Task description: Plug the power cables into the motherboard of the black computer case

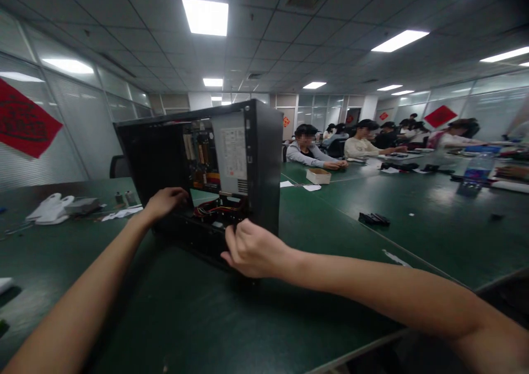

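A black computer case (266,164) stands tilted on the green table in front of me. Its side is partly uncovered, showing a circuit board (202,153), a silvery metal plate with a white label (233,151), and red and yellow wires (206,211). A dark side panel (155,159) covers the left part of that side. My left hand (167,202) is bent round the panel's inner edge, its fingertips partly hidden. With fingers curled, my right hand (252,247) grips the case's lower edge near the right corner.
On the table (322,242) lie a black part (374,219), a small open box (318,176), and paper scraps. A white plastic bag (50,207) and a grey box (82,206) sit left. A large bottle (475,170) stands right. Several people sit beyond.
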Demonstrator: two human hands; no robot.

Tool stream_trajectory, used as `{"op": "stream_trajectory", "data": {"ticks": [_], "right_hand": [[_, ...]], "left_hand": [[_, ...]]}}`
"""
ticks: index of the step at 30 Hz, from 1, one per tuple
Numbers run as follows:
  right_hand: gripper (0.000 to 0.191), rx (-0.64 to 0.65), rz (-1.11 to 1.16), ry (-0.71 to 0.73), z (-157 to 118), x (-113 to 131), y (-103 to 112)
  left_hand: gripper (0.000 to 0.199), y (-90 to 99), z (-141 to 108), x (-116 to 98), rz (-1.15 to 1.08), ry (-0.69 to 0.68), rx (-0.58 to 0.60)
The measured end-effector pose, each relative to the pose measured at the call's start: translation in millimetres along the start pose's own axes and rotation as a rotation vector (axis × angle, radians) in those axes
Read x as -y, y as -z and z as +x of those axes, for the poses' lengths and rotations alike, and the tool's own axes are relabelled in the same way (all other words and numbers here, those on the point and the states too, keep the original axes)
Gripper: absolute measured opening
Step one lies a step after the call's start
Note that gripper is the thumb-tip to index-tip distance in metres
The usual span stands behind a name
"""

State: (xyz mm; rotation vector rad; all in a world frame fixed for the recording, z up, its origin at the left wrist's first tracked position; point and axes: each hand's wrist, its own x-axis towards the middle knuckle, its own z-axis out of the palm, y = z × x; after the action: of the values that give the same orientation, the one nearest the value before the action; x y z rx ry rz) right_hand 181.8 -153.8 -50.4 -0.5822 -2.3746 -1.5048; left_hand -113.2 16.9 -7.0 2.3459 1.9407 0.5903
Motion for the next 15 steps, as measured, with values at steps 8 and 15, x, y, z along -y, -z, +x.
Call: {"op": "stream_trajectory", "data": {"ticks": [8,15], "right_hand": [[0.042,0.098,0.168,-0.044,-94,-82,-64],[0.040,0.248,0.214,-0.189,-136,-137,-134]], "left_hand": [[0.063,-25.9,10,-64,0.265,-0.056,0.065],[0.099,-45.6,14,-108,0.284,-0.099,0.084]]}}
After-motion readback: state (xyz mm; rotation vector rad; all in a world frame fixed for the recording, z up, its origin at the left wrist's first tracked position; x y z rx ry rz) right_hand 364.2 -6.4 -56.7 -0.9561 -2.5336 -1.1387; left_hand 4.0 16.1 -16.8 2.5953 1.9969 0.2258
